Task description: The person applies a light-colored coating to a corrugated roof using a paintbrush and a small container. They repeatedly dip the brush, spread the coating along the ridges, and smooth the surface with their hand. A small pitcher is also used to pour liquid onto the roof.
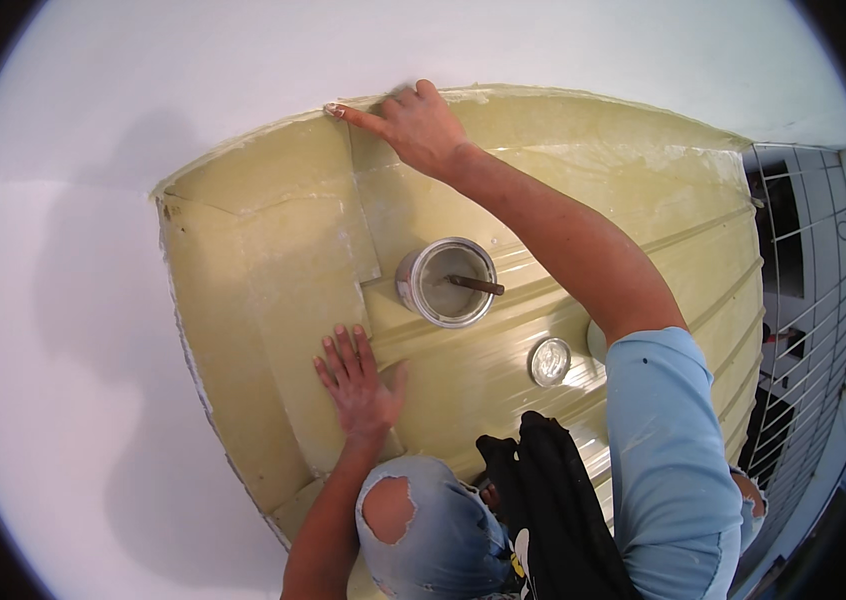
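Note:
My right hand (421, 130) reaches up to the seam (283, 122) between the yellowish panel (273, 280) and the white wall. Its index finger is stretched out to the left, the tip smeared with white paste and touching the seam. The other fingers are partly curled, and nothing is held. My left hand (355, 385) lies flat on the panel with its fingers apart. Between the hands stands an uncovered metal can (407, 285) with greyish contents. A brown stick (475, 285) leans out of it over the rim.
A small round metal lid (550, 362) lies right of the can, with another round item partly behind my sleeve. White walls (43, 300) border the ribbed panel at left and top. At right is a metal grille (803, 300). Black cloth (553, 500) hangs near my knee.

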`<state>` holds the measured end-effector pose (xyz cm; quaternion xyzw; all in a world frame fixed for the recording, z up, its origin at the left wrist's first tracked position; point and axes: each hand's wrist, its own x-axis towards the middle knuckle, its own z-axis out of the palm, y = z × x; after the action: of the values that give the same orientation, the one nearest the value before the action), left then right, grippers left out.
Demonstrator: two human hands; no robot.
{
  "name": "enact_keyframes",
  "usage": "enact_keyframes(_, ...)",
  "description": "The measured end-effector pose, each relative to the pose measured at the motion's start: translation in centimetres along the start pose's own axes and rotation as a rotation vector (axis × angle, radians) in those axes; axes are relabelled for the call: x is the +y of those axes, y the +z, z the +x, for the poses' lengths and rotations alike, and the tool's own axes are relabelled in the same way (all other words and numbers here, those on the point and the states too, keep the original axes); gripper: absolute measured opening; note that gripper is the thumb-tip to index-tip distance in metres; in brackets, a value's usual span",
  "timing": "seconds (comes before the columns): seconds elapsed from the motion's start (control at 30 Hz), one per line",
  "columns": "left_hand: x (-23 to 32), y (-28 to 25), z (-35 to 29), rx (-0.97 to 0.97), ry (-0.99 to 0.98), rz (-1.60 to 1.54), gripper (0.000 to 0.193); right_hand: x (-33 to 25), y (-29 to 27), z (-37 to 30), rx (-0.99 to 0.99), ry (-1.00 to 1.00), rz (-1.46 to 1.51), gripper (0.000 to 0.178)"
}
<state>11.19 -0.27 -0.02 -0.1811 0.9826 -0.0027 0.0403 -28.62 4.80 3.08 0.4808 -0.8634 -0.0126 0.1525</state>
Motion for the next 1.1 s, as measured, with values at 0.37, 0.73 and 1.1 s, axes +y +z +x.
enact_keyframes(0.37, 0.1, 0.2, 0.1, -0.035, -0.018, 0.045, 0.101, 2.9, 0.8, -2.8, -0.059, 0.0, 0.034, 0.088)
enact_keyframes(0.73, 0.2, 0.0, 0.1, -0.048, -0.032, 0.048, 0.101, 5.9, 3.4, -6.0, -0.022, 0.063, -0.019, 0.094)
enact_keyframes(1.1, 0.5, -0.4, 0.2, -0.012, -0.013, 0.067, 0.098, 9.3, 4.6, -9.3, -0.059, 0.138, 0.011, 0.096)
